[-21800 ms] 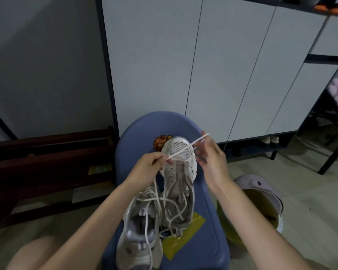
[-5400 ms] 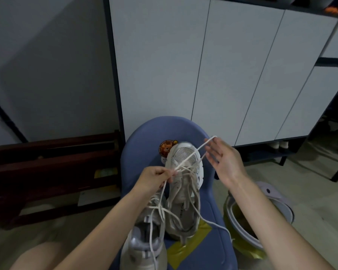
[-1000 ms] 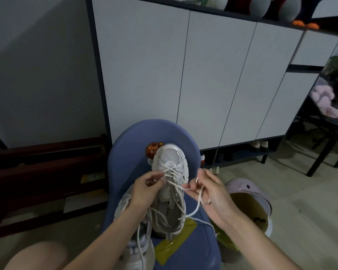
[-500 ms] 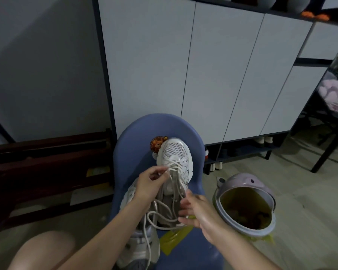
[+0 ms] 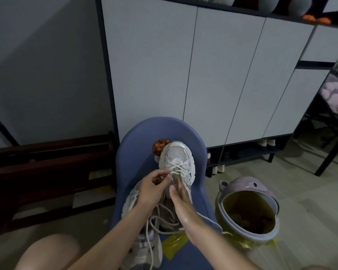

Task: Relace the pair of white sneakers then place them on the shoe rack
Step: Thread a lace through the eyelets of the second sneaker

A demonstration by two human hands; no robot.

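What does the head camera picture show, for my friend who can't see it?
Two bare hands work a white lace through a white sneaker standing toe-up on a blue chair: the left hand pinches the lace, and the right hand reaches into the shoe. A second sneaker lies nearer, and a purple bin sits on the floor beside the chair.

Two white sneakers (image 5: 177,162) (image 5: 142,248) (laces loose), two hands (image 5: 151,189) (image 5: 180,201), one bin (image 5: 248,209).

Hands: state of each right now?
Left hand: pinching the lace at the sneaker.
Right hand: over the sneaker's tongue, fingers hidden from view; cannot tell if it holds anything.
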